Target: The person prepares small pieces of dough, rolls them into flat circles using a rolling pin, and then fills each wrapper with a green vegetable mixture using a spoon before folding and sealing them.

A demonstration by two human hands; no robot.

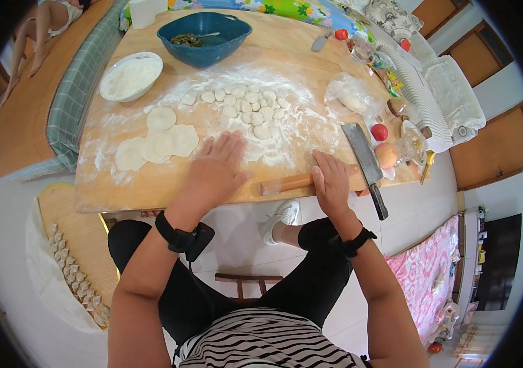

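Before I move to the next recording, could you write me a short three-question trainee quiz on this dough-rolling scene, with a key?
1. Which touches the rolling pin: a) left hand, b) right hand, c) neither?
2. True or false: the cleaver lies to the right of the flattened dough rounds.
3. What colour is the bowl that holds the dark chopped filling?

Key: 1 b; 2 true; 3 blue.

No readable words, labels, numbers or signs on anything in view.
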